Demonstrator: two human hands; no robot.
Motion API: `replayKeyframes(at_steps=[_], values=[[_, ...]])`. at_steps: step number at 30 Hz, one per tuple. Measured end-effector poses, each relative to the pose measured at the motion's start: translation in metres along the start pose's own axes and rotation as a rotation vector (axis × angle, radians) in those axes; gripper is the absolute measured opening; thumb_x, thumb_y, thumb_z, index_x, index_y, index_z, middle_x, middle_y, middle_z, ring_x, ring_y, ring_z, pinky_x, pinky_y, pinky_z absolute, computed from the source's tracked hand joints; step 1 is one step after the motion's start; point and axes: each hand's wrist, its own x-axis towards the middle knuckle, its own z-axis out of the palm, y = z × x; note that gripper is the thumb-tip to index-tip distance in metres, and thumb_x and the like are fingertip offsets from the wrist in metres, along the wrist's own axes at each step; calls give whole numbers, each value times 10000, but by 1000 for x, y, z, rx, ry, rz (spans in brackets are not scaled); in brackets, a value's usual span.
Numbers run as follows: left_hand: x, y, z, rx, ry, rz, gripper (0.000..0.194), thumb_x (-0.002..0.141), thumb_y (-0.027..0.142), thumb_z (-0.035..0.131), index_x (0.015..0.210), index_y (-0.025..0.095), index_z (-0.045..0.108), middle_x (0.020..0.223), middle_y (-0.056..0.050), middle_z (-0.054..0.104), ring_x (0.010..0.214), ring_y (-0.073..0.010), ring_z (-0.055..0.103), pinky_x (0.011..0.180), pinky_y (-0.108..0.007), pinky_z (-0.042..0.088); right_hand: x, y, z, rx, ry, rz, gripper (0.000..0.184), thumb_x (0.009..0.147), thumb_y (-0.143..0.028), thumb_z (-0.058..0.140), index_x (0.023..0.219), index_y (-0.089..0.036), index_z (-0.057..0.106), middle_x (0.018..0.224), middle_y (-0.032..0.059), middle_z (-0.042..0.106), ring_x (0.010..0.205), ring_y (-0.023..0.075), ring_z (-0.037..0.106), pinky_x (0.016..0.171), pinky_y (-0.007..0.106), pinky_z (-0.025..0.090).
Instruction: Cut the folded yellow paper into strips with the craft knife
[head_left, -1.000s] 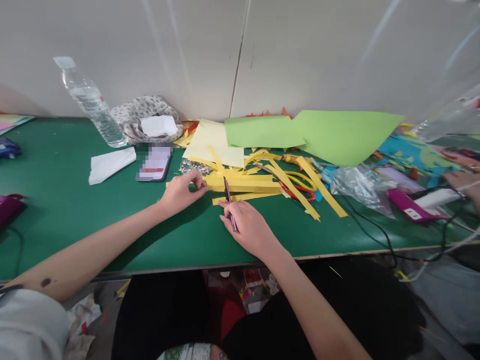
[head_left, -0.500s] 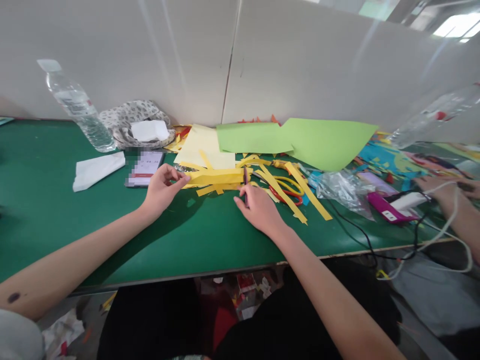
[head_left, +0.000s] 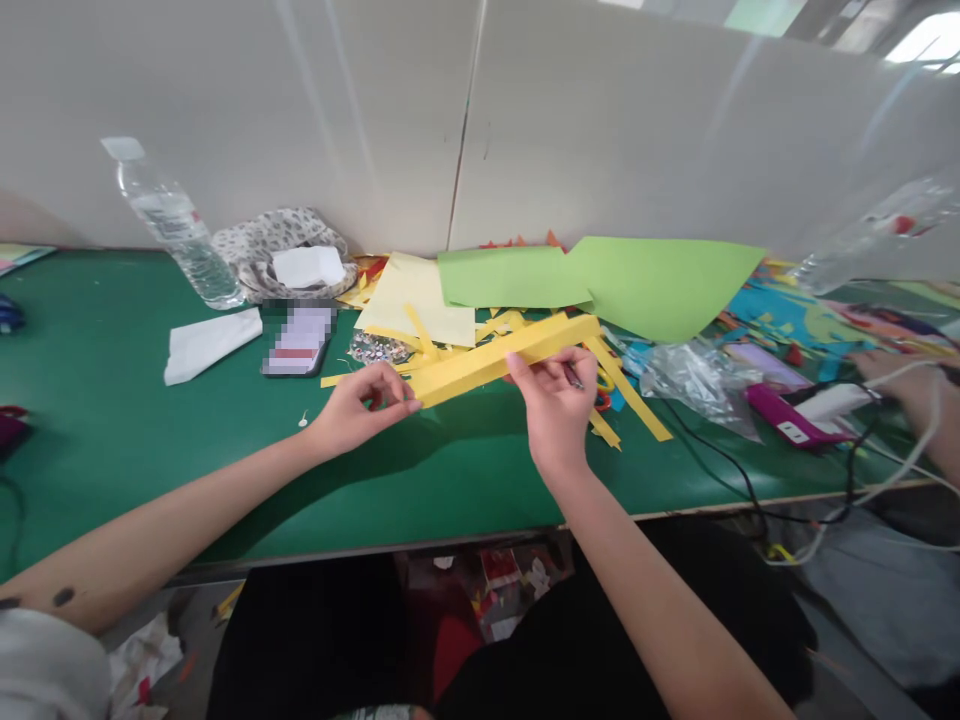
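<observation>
A long folded strip of yellow paper (head_left: 487, 362) is held above the green table, slanting up to the right. My left hand (head_left: 367, 408) pinches its lower left end between thumb and fingertips. Further along, my right hand (head_left: 559, 400) grips the strip from below, thumb on its front face. A pen (head_left: 573, 376) is tucked in the right hand's fingers, mostly hidden. Behind the strip lie loose yellow paper strips (head_left: 637, 400) and scissors with yellow and red handles (head_left: 604, 382), largely covered.
A phone (head_left: 298, 342), white tissue (head_left: 212, 346) and water bottle (head_left: 180, 232) stand to the left. Green paper (head_left: 664, 282) and cream paper (head_left: 420, 298) lie at the back. On the right are crumpled clear plastic (head_left: 697, 378), a magenta device (head_left: 791, 418), cables and another person's hand (head_left: 900, 375).
The yellow strip has risen off the table and tilted up to the right. My right hand has shifted from holding the pen upright over it to gripping the strip, pen tucked in.
</observation>
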Motion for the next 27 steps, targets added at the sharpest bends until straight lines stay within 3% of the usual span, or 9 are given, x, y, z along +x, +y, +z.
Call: replayKeyframes(at_steps=[2,5,7,9,12,14,19,24,27], values=[[-1,0,1,48,-107,-37,193,804,326,674,807,182,546,825,-28,677,632,-94,571,519,-218,399,3,-7,-4,-118,61,-231,380,743,-260,722,833,-266,353,725,-53,425,639,130,567,646,316,553],[1,0,0,13,-120,-103,220,817,362,658,881,181,551,835,-31,664,733,-125,614,571,-227,425,8,-14,-15,-524,83,-718,321,761,-190,687,822,-258,380,741,-14,467,636,154,527,556,298,483],[2,0,-2,-63,-102,-130,225,835,380,629,893,182,536,812,-23,652,766,-137,621,614,-238,446,6,-12,-20,-792,-107,-1042,269,765,-112,634,796,-249,403,677,-8,506,624,172,519,556,299,432],[3,0,-5,-107,-99,-131,215,860,391,582,888,183,537,802,-11,634,742,-127,603,641,-244,457,0,-6,-20,-993,-341,-1118,219,779,-35,535,801,-231,441,696,23,585,674,194,546,617,316,416],[4,1,-8,-45,-127,-95,254,907,406,481,856,175,573,789,-3,606,688,-110,561,659,-253,451,-12,6,-16,-1099,-654,-954,213,734,-1,462,791,-207,462,646,32,582,647,203,538,656,326,405],[4,0,-9,46,-151,-81,292,917,426,454,848,174,585,770,-4,602,675,-114,557,650,-259,440,-19,12,-14,-1088,-705,-824,184,729,-26,464,775,-204,456,620,17,563,601,186,527,611,303,383],[4,-7,-8,329,-123,-103,368,724,365,709,997,210,518,788,15,648,634,-123,572,542,-231,377,-23,14,-16,-1009,-675,-647,127,813,-248,575,798,-200,459,536,-42,498,492,139,496,500,248,317],[4,-13,-9,506,-221,-97,515,722,335,688,1179,234,472,794,18,654,609,-132,575,564,-245,402,-27,7,-18,-751,-511,-665,257,880,-236,527,647,-214,419,464,-46,466,423,110,465,467,249,305],[5,-14,-10,484,-273,-106,503,740,342,666,1187,216,471,748,19,639,605,-133,565,562,-241,402,-27,3,-19,-428,-351,-482,150,916,-218,450,784,-212,520,559,-22,584,441,118,527,469,255,393]])
